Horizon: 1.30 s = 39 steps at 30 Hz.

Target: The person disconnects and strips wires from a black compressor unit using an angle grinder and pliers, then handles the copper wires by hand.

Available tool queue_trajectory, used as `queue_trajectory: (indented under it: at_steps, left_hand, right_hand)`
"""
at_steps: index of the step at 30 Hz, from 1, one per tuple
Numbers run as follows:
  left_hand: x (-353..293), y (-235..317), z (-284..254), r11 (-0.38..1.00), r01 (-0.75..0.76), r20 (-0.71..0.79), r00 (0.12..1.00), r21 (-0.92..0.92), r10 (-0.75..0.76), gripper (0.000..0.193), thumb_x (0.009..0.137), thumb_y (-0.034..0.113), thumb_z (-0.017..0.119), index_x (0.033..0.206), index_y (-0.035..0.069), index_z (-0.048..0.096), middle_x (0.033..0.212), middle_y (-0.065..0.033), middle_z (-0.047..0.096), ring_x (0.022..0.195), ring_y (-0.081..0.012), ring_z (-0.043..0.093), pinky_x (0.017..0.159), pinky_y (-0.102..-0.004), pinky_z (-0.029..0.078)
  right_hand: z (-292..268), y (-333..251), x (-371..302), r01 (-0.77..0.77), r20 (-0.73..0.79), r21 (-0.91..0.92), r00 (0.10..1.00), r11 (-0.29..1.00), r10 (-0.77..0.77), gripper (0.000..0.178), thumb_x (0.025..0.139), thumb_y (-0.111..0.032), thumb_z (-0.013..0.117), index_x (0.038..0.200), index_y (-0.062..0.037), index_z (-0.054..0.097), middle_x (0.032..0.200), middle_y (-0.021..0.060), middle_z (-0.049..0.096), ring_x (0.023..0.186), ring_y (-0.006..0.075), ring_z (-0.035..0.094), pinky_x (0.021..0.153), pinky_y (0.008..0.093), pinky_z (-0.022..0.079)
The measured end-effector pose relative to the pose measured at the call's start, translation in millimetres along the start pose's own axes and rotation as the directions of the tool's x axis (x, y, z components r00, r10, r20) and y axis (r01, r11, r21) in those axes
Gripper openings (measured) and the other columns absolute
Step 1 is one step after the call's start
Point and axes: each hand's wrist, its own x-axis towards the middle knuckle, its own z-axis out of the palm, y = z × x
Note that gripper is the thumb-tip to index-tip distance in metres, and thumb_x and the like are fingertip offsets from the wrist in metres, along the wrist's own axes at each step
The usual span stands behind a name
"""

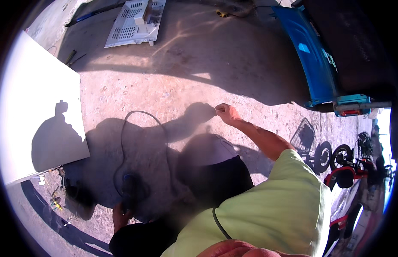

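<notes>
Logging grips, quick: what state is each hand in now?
Left hand: at a dark tool, shadowed; grip cannot be told.
Right hand: closed in a pinch; anything held cannot be told.

Pinkish concrete floor (pixel 164 92): passable beyond right hand (pixel 226 113)
Looped dark cable (pixel 141 112): obstructing before left hand (pixel 119 218)
Flat white panel (pixel 53 77): blocking leftward

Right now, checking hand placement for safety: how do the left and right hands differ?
The left hand is partly hidden at a dark object; the right hand reaches out, plainly visible. The left hand looks dimmer; the right hand is brightly sunlit. Both are bare.
</notes>
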Motion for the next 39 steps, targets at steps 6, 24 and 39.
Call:
queue_trajectory:
  at_steps: [6, 24, 39]
  left_hand:
    - [111, 171, -142, 0.952, -0.138, 0.244, 0.967, 0.272, 0.071, 0.039, 0.081, 0.018, 0.073, 0.115, -0.001, 0.07, 0.109, -0.0223, 0.073, 0.102, -0.0357, 0.072, 0.089, -0.042, 0.057]
    - [508, 552, 107, 0.85, -0.298, -0.445, 0.75, 0.434, 0.49, 0.075, 0.092, 0.047, 0.064, 0.154, 0.011, 0.041, 0.158, -0.0292, 0.032, 0.149, -0.0484, 0.025, 0.117, -0.0676, 0.019]
    - [539, 583, 99, 0.838, -0.442, -0.425, 0.723, 0.32, 0.544, 0.075, 0.087, 0.052, 0.061, 0.147, 0.007, 0.051, 0.155, -0.0311, 0.035, 0.147, -0.0495, 0.029, 0.115, -0.0672, 0.019]
  right_hand:
    - [-72, 3, 163, 0.086, 0.046, -0.077, 0.996, 0.993, -0.082, 0.036, 0.09, -0.037, 0.066, 0.104, -0.0054, 0.075, 0.09, 0.0058, 0.074, 0.084, 0.0178, 0.068, 0.077, 0.0352, 0.054]
    - [-201, -43, 469, 0.079, -0.118, -0.229, 0.987, 0.97, -0.109, 0.066, 0.093, -0.039, 0.071, 0.143, -0.0016, 0.052, 0.135, 0.0166, 0.063, 0.126, 0.0305, 0.06, 0.105, 0.041, 0.047]
    - [-332, 92, 779, 0.366, -0.64, -0.368, 0.567, 0.855, -0.518, 0.068, 0.079, -0.032, 0.088, 0.132, 0.0018, 0.06, 0.116, 0.0196, 0.071, 0.109, 0.036, 0.068, 0.096, 0.0428, 0.054]
